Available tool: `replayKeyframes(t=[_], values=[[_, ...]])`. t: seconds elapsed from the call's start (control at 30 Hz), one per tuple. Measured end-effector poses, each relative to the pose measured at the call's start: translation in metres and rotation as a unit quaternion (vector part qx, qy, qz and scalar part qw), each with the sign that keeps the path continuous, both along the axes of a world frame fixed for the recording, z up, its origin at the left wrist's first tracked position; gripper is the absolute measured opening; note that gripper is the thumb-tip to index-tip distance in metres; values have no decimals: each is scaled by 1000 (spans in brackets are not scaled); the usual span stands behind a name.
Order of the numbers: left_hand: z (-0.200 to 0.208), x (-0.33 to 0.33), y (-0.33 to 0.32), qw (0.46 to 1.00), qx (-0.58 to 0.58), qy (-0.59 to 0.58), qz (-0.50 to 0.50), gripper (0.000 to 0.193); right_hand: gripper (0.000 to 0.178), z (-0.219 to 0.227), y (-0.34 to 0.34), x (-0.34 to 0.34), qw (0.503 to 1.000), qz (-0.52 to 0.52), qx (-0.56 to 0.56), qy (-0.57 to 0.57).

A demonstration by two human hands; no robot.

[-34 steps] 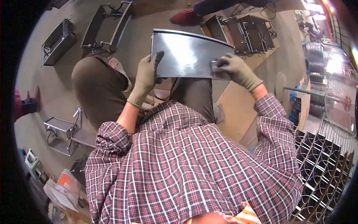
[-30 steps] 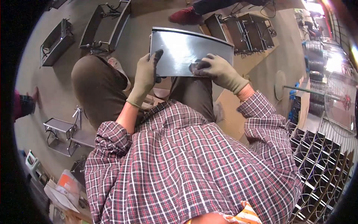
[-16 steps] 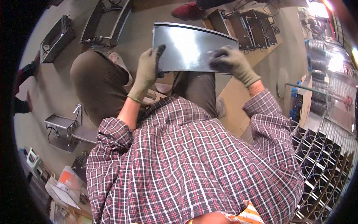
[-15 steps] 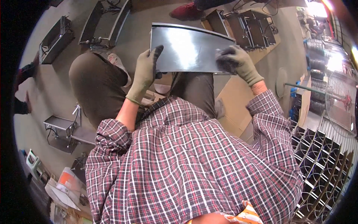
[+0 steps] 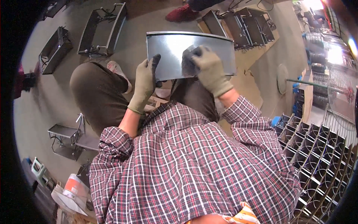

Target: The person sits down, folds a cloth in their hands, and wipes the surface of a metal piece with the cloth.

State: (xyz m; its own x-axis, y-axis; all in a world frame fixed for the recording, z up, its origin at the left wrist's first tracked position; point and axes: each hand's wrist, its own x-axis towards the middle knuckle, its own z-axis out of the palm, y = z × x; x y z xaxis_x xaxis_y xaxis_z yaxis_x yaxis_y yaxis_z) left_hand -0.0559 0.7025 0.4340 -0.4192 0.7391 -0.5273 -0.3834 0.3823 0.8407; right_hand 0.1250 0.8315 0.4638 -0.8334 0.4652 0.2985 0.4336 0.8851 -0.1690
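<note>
A shallow, shiny sheet-metal tray (image 5: 169, 52) with a raised far rim is held up over my lap. My left hand (image 5: 144, 82), in a beige glove with dark fingertips, is closed on its left edge, thumb on the face and the other fingers beneath. My right hand (image 5: 209, 69), gloved the same way, lies over the middle of the metal face with its fingers bent inward. Its dark fingertips are blurred, and whatever they may hold cannot be made out.
Metal frames with cables (image 5: 101, 31) stand on the floor ahead, and several more (image 5: 242, 28) lie at far right on cardboard. A red shoe (image 5: 182, 14) is near them. Stacked metal frames (image 5: 315, 156) and a fan (image 5: 341, 91) stand at right. A bucket (image 5: 74, 185) is at lower left.
My right hand has moved left across the tray, from its right end to the middle. My left hand keeps its grip, and the tray appears slightly lower in view.
</note>
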Motion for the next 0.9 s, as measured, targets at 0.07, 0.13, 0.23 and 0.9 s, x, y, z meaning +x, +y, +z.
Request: replayKeyframes(t=[0.07, 0.13, 0.23, 0.9], values=[[1, -1, 2, 1000, 15, 14, 2, 44, 27, -9, 32, 7, 999, -44, 14, 16], [2, -5, 7, 999, 28, 28, 3, 45, 43, -16, 69, 17, 971, -133, -199, -6], [-1, 6, 5, 1000, -4, 9, 9, 45, 44, -18, 11, 7, 987, -118, -94, -54], [-18, 19, 6, 1000, 1, -10, 4, 40, 28, -33, 15, 55, 972, -197, -123, -49]])
